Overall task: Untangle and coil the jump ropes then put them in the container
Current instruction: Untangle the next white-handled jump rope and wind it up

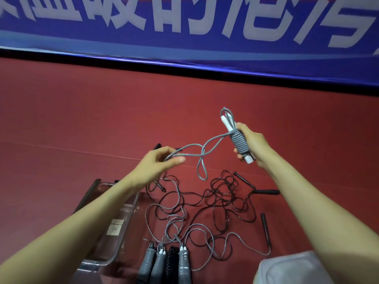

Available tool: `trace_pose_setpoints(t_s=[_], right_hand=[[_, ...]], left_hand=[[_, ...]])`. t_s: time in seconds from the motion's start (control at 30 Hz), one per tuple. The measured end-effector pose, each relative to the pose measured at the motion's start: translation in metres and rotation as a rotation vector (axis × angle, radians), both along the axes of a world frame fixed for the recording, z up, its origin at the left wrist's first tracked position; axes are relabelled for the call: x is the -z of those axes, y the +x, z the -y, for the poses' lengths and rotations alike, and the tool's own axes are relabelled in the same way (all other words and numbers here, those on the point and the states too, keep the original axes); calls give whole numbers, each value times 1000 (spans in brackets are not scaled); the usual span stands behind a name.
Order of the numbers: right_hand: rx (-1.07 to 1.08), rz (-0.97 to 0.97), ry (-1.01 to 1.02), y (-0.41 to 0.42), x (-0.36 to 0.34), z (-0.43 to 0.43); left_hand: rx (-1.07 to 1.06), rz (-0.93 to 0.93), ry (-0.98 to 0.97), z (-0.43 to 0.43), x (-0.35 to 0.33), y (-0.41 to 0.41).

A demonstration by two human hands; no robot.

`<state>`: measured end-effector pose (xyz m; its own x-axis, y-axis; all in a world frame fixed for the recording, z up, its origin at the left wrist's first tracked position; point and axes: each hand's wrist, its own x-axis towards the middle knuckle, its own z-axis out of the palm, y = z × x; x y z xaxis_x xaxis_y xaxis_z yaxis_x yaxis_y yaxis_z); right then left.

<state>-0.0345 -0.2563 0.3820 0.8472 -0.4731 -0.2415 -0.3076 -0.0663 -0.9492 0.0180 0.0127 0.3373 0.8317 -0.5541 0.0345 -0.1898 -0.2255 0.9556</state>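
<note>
Left hand (158, 160) and right hand (254, 144) are working over the floor (82, 119). Nearest, four wound bundles (164, 265), three grey and one black, are lying beside one clear container (114, 238); beyond, loose ropes (223, 199) are sprawling tangled. Farther, the left is pinching the grey tail (192, 146), running right and upward to the steeply tilted fifth bundle (240, 142) the right is gripping.

At two o'clock, grey rope (242, 144) is seen wound over white handles (249, 159). Black ropes (225, 196) are tangled on a deep red floor (82, 119). At twelve, a blue banner (61, 27) is marked with pale lettering. At seven, a clear container (106, 255) is edged dark.
</note>
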Motion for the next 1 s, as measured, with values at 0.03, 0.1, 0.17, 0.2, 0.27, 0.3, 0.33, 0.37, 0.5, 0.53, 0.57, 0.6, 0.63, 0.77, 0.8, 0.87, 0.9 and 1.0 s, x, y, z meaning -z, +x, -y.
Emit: trace_pose_setpoints(t_s=[0.03, 0.1, 0.17, 0.2, 0.27, 0.3, 0.33, 0.37, 0.5, 0.53, 0.57, 0.6, 0.63, 0.77, 0.8, 0.87, 0.9, 1.0], right_hand=[[12, -15, -13, 0, 3, 2], [15, -29, -21, 0, 7, 3], [27, -24, -9, 0, 9, 0], [42, -13, 2, 0, 9, -2], [85, 30, 50, 2, 8, -3], [109, 59, 88, 3, 7, -3], [131, 86, 133, 3, 6, -2], [148, 106, 177, 3, 4, 0], [178, 96, 221, 0, 4, 8], [182, 98, 211, 0, 6, 9], [184, 102, 204, 0, 8, 9], [185, 101, 200, 0, 9, 9], [188, 96, 196, 1, 9, 9], [198, 90, 203, 4, 10, 11], [201, 93, 201, 4, 10, 10], [206, 106, 179, 4, 10, 7], [201, 109, 138, 5, 10, 5], [98, 70, -73, 5, 7, -5]], left_hand=[[-109, 0, -27, -2, 1, 2], [-338, -110, -166, -6, 4, 7], [-478, -301, -292, -12, 6, 14], [-521, -396, -317, -15, 9, 18], [-580, -562, -326, -21, 17, 22], [-608, -615, -310, -23, 21, 22], [-637, -634, -269, -25, 26, 23], [-663, -638, -214, -29, 31, 25], [-767, -799, -311, -40, 45, 32], [-790, -857, -420, -41, 47, 34], [-809, -897, -501, -41, 48, 36], [-832, -910, -536, -42, 50, 38], [-853, -906, -529, -41, 51, 39], [-941, -873, -448, -43, 55, 43], [-951, -864, -410, -44, 57, 44], [-927, -843, -299, -44, 59, 45], [-883, -800, -183, -43, 60, 46], [-693, -508, 278, -30, 60, 44]])
